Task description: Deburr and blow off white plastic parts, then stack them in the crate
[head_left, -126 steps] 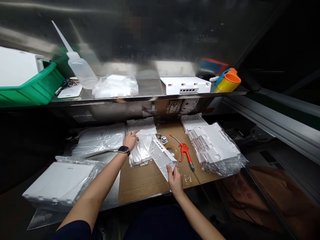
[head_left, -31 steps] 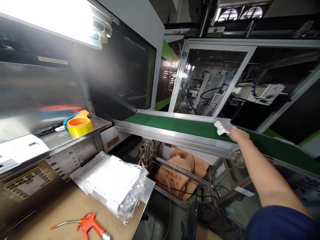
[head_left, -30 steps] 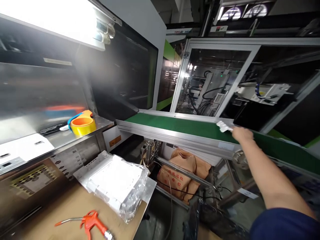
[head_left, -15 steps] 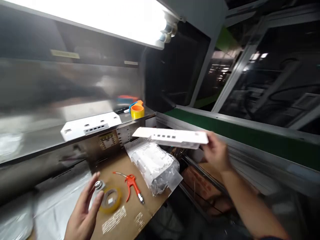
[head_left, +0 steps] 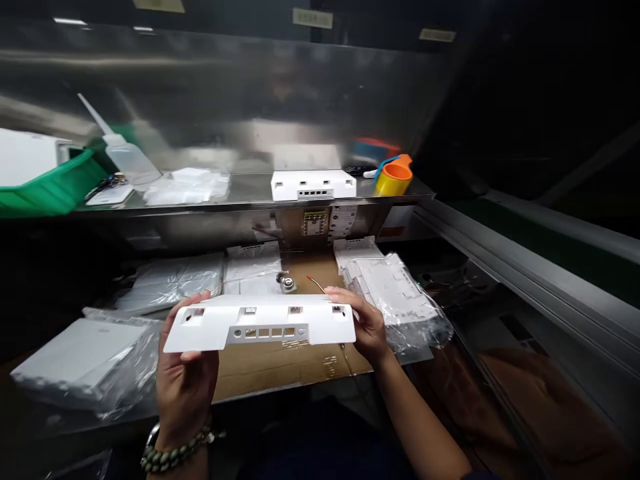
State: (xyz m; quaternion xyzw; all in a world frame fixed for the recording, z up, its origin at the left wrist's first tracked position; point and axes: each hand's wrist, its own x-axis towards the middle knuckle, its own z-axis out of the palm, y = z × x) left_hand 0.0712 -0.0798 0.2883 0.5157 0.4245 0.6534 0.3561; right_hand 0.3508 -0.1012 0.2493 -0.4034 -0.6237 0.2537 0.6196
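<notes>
A white plastic housing (head_left: 320,327) with a row of port cut-outs and several slots along its edge is held up over the bench, its port side facing me. My left hand (head_left: 187,353) grips its left end, thumb below and fingers behind. At the right end, my right hand (head_left: 367,327) is closed around the edge, fingers on top. Behind the housing lies a cardboard sheet (head_left: 280,373), with a metal roll-like piece (head_left: 287,283) on it. The thin nozzle of the air gun (head_left: 316,284) shows near my right fingers; the rest of it is mostly hidden.
A similar white housing (head_left: 314,185) sits on the metal shelf (head_left: 250,200), near a yellow-orange cup (head_left: 394,179). A squeeze bottle (head_left: 131,160) and green bin (head_left: 60,187) stand left. Bagged white parts lie left (head_left: 80,357) and right (head_left: 395,290). A conveyor (head_left: 540,233) runs right.
My view has swung left. The white housing has come from the right to in front of me, and my left hand, open before, has taken hold of its left end.
</notes>
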